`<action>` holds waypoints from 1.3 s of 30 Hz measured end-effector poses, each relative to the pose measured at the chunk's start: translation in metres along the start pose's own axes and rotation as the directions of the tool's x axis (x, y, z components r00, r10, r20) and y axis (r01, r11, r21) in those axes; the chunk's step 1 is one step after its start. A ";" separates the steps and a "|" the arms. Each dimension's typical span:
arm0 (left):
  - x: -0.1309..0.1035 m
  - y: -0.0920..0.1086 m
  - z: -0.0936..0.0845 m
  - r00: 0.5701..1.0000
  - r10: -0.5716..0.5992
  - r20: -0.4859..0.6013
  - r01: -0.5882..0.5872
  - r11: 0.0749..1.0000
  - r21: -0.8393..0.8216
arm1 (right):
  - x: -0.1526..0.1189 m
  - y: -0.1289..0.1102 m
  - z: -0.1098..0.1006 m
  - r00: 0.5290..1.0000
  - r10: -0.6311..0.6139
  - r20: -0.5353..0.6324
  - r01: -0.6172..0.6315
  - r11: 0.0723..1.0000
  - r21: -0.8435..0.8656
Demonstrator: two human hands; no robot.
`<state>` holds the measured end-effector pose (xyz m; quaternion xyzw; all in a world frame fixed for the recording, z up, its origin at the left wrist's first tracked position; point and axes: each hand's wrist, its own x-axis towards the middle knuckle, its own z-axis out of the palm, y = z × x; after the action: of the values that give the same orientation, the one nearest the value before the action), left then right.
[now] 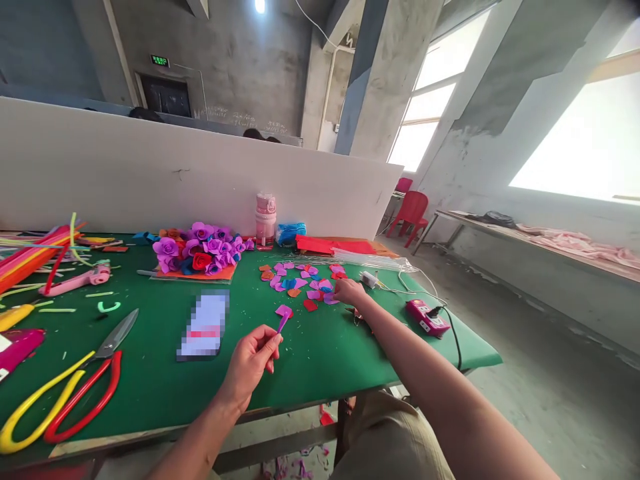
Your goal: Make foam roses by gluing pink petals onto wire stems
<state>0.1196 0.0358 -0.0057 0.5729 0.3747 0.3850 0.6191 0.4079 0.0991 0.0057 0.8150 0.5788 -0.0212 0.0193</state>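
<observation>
My left hand [253, 357] is closed in a pinch around the narrow lower end of a purple paper petal piece [285, 312], held above the table. A bit of red shows beside the purple. My right hand [350, 292] reaches to the right edge of a spread of cut paper petals [289, 284] in purple, red, orange and blue. Its fingers are bent down and together by a purple petal [330, 299]; what is between the tips is hidden. Behind the left hand, finished purple and red paper roses [203, 250] lie bunched on an orange sheet [225, 273].
Large scissors [103, 363] with yellow and red handles and a blurred-out phone [204, 325] lie left. A pink glue gun [83, 277] is beside coloured strips [37, 257]. Behind stand a pink bottle [265, 223] and red paper [333, 245]. A power strip [427, 318] with cables is right.
</observation>
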 end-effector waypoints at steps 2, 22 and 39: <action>-0.001 0.001 0.000 1.000 -0.003 0.001 0.003 1.000 0.006 | 0.003 -0.002 -0.003 1.000 -0.001 0.011 0.001 1.000 0.018; -0.001 0.006 -0.006 0.999 -0.041 0.009 0.041 0.999 0.014 | 0.032 -0.082 0.006 0.969 -0.228 -0.090 0.244 0.930 0.274; -0.003 0.011 -0.006 0.999 -0.026 0.025 0.026 1.000 0.012 | 0.027 -0.003 -0.015 0.986 -0.166 -0.016 0.166 0.984 0.056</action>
<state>0.1120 0.0365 0.0048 0.5764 0.3764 0.3674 0.6254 0.4139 0.1260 0.0191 0.7643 0.6439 -0.0348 -0.0091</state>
